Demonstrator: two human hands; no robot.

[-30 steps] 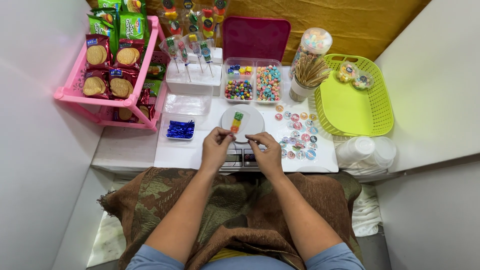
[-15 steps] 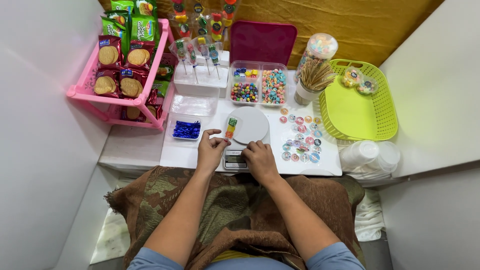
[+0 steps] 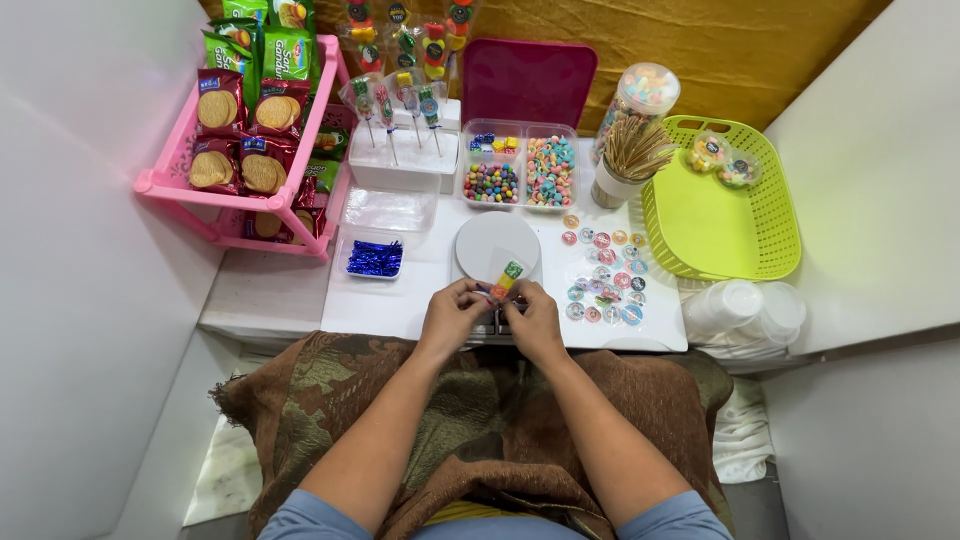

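Left hand [image 3: 452, 312] and right hand [image 3: 530, 315] together pinching a clear candy packet [image 3: 505, 281] over the white scale [image 3: 496, 247]; round stickers [image 3: 603, 275] at 3 o'clock on the table [image 3: 400, 305]

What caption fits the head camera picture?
Both hands, left hand and right hand, hold a small candy packet over a white scale.

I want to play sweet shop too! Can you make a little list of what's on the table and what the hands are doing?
left hand: pinching the candy skewer
right hand: pinching the same skewer
under the skewer: round white scale
behind scale: clear candy box
right: green basket, round stickers
left: pink rack of biscuit packs, blue twist ties
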